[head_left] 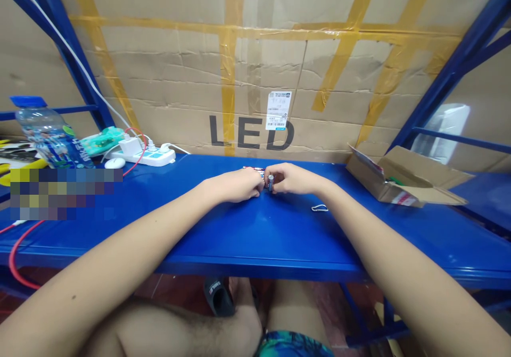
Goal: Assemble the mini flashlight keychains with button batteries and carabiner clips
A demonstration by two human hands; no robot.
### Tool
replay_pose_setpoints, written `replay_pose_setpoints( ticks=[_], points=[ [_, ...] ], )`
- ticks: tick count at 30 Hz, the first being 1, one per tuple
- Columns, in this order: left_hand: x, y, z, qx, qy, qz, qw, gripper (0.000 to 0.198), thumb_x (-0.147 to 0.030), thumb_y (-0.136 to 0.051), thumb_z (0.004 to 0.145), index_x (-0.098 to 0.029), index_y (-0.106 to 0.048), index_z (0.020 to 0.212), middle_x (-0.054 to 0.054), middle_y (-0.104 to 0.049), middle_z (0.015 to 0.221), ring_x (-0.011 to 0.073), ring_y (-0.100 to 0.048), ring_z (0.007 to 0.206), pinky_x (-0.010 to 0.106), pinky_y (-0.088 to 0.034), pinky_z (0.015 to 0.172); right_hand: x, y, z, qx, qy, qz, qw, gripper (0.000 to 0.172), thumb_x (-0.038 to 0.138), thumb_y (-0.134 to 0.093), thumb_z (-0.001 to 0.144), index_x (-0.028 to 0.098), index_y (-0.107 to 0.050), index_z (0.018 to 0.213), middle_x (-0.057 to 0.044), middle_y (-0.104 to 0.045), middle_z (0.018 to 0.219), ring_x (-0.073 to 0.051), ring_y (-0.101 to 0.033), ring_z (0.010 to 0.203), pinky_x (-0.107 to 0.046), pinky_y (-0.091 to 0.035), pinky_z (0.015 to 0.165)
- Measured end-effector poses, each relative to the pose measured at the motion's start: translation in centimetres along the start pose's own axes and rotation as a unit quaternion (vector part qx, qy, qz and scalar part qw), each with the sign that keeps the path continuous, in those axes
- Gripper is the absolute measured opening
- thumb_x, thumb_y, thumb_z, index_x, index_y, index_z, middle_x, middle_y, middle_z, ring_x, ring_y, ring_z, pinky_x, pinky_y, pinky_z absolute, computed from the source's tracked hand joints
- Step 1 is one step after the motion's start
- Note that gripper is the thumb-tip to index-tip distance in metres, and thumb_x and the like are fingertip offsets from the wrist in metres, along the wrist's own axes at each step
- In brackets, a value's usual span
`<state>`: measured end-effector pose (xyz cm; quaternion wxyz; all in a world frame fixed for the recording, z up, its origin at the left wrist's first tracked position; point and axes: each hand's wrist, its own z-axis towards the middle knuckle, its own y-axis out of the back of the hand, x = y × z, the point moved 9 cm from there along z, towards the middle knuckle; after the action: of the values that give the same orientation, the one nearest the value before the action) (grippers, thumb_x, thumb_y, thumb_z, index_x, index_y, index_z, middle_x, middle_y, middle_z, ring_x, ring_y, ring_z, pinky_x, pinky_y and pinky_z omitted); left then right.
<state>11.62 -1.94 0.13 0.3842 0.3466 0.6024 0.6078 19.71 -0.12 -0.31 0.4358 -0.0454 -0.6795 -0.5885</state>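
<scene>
Bench observation: both bare hands meet over the middle of the blue tabletop (259,240), just beside each other and toward its far side. Right hand (293,179): thumb and fingers curled into a narrow pinch about a small silver cylinder (271,183), which stands roughly upright at the fingertips, its round end facing up. The cylinder lies at the left edge of the right fingers, in the narrow space between the two hands; whether its lower end touches the tabletop cannot be told. Left hand (239,184): back of hand upward, fingers bent down and inward, tips near the cylinder; the underside is hidden, so how far they are closed, and on what, cannot be told. A cluster of small shiny red-and-silver pieces (253,168) shows just beyond the left hand, partly covered by it; their exact form is too small to read. A metal clip (319,208) lies on the tabletop near the right forearm, apart from the fingers. Farther right, an open carton (403,194) rests with flaps spread. Far left: a white power strip (155,158) and a blue-capped bottle (51,136), both well apart from the hands.
</scene>
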Motion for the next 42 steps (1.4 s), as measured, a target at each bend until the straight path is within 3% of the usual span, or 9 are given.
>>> replay_pose_setpoints(
  ticks=[12, 18, 20, 26, 42],
  points=[
    [0.0, 0.6, -0.3, -0.018, -0.009, -0.033, 0.999, 0.012, -0.009, -0.057, 0.078, -0.016, -0.067, 0.078, 0.003, -0.065, 0.075, 0.0142, -0.055, 0.066, 0.027, -0.034, 0.059, 0.1, -0.4, 0.0, 0.032, -0.010, 0.004, 0.999, 0.017, 0.017, -0.059, 0.064, 0.019, -0.063, 0.080, 0.002, -0.063, 0.070, -0.014, -0.057, 0.067, -0.026, -0.044, 0.062],
    [0.3, 4.6, -1.1, -0.178, -0.030, -0.094, 0.979, 0.007, -0.014, -0.061, 0.083, -0.014, -0.069, 0.084, 0.003, -0.069, 0.077, 0.0123, -0.058, 0.069, 0.024, -0.040, 0.063, -0.3, -0.5, -0.1, 0.041, -0.021, 0.030, 0.998, 0.018, 0.017, -0.060, 0.065, 0.019, -0.065, 0.083, 0.001, -0.065, 0.075, -0.015, -0.060, 0.068, -0.027, -0.048, 0.065],
    [-0.2, 5.0, -1.2, -0.202, -0.054, -0.104, 0.972, 0.008, -0.016, -0.062, 0.085, -0.014, -0.070, 0.087, 0.003, -0.070, 0.079, 0.0120, -0.060, 0.069, 0.024, -0.042, 0.065, -0.4, -0.4, -0.2, 0.037, -0.025, 0.041, 0.998, 0.018, 0.017, -0.061, 0.066, 0.018, -0.065, 0.083, 0.000, -0.066, 0.076, -0.015, -0.060, 0.069, -0.028, -0.049, 0.066],
    [-2.0, 3.6, -0.7, -0.206, -0.114, -0.051, 0.971, 0.013, -0.014, -0.058, 0.090, -0.015, -0.070, 0.094, 0.006, -0.072, 0.087, 0.0148, -0.063, 0.076, 0.026, -0.045, 0.070, 0.0, -0.1, -0.3, 0.025, -0.016, 0.032, 0.999, 0.018, 0.017, -0.061, 0.066, 0.018, -0.066, 0.083, 0.002, -0.063, 0.073, -0.014, -0.058, 0.067, -0.027, -0.046, 0.064],
    [-1.9, 3.0, -0.5, -0.199, -0.126, -0.040, 0.971, 0.015, -0.013, -0.059, 0.090, -0.016, -0.073, 0.092, 0.007, -0.072, 0.089, 0.0162, -0.066, 0.081, 0.028, -0.049, 0.075, -0.3, -0.4, -0.1, 0.037, -0.001, 0.044, 0.998, 0.017, 0.017, -0.061, 0.066, 0.019, -0.065, 0.083, 0.003, -0.061, 0.075, -0.014, -0.056, 0.068, -0.027, -0.045, 0.065]
  ],
)
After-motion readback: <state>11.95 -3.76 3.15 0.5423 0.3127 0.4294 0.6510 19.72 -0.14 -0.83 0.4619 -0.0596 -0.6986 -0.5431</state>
